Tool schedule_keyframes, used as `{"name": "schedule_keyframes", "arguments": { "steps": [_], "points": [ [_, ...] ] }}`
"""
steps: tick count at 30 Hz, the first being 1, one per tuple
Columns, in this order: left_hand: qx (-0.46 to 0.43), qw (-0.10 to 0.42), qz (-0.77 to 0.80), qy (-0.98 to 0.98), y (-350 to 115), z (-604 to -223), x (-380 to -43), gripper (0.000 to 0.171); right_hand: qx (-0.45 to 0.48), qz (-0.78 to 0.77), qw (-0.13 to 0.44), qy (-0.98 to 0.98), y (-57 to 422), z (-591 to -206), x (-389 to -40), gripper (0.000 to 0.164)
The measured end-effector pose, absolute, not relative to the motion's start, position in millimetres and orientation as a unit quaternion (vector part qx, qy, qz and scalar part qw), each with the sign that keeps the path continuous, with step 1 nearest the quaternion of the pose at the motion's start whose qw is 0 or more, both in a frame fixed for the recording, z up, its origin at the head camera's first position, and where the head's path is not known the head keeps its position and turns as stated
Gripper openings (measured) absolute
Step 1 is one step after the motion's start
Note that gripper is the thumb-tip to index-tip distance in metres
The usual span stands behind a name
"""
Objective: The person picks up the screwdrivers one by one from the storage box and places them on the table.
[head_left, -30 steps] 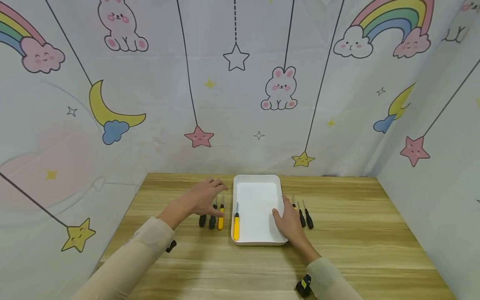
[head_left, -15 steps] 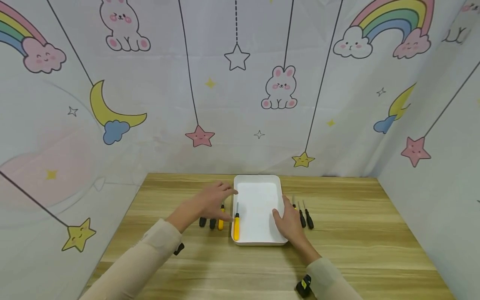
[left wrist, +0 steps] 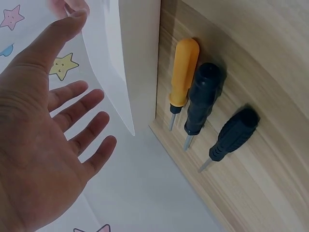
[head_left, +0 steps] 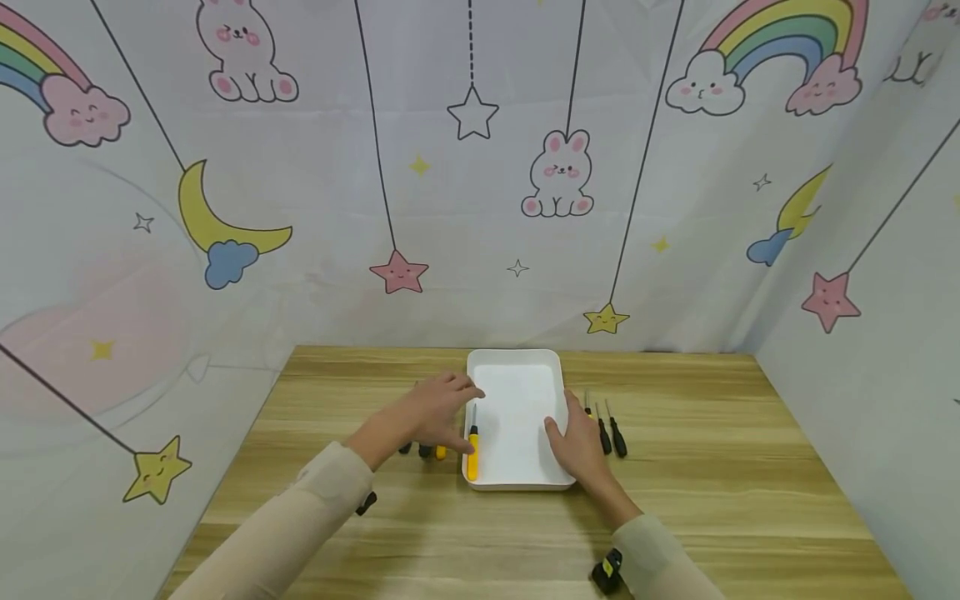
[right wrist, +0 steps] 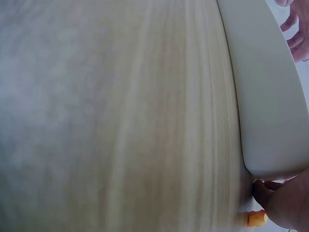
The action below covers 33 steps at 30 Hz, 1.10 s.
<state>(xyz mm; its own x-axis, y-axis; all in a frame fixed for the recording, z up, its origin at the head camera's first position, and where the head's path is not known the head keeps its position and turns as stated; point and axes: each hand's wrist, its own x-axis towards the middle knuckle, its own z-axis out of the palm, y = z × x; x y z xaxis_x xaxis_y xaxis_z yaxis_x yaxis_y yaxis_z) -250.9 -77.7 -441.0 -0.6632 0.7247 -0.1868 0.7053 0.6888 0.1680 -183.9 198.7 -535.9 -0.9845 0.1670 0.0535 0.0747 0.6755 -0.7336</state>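
A white rectangular tray point(head_left: 521, 425) sits on the wooden table, with one yellow-handled screwdriver point(head_left: 472, 458) lying along its left inner side. Above that side hovers my left hand point(head_left: 441, 410), its fingers spread and the palm bare in the left wrist view. My right hand point(head_left: 581, 446) holds the tray's right side, thumb over the rim and fingers along the outside. Left of the tray, the left wrist view has a yellow screwdriver point(left wrist: 184, 70), a thick black screwdriver point(left wrist: 203, 96) and a smaller black screwdriver point(left wrist: 234, 133); the head view partly hides them behind the left hand.
Beyond the right hand lie two black screwdrivers, one nearer point(head_left: 603, 436) and one outermost point(head_left: 617, 442), plus a partly hidden yellow one point(head_left: 588, 408). A patterned cloth point(head_left: 480, 217) hangs behind the table point(head_left: 720, 467).
My left hand has moved right, from above the left-hand screwdrivers to over the tray's left edge. The right hand and the tray stay where they were.
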Motion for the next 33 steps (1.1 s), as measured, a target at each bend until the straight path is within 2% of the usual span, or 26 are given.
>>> {"name": "schedule_keyframes", "arguments": {
  "steps": [22, 33],
  "points": [
    [0.397, 0.127, -0.017, 0.909, -63, -448, -242, 0.093, -0.064, 0.400, 0.058, -0.913, 199, -535, -183, 0.071],
    [0.395, 0.101, -0.056, 0.911, -63, -463, -236, 0.091, -0.060, 0.392, 0.068, -0.916, 198, -537, -183, 0.069]
  ]
}}
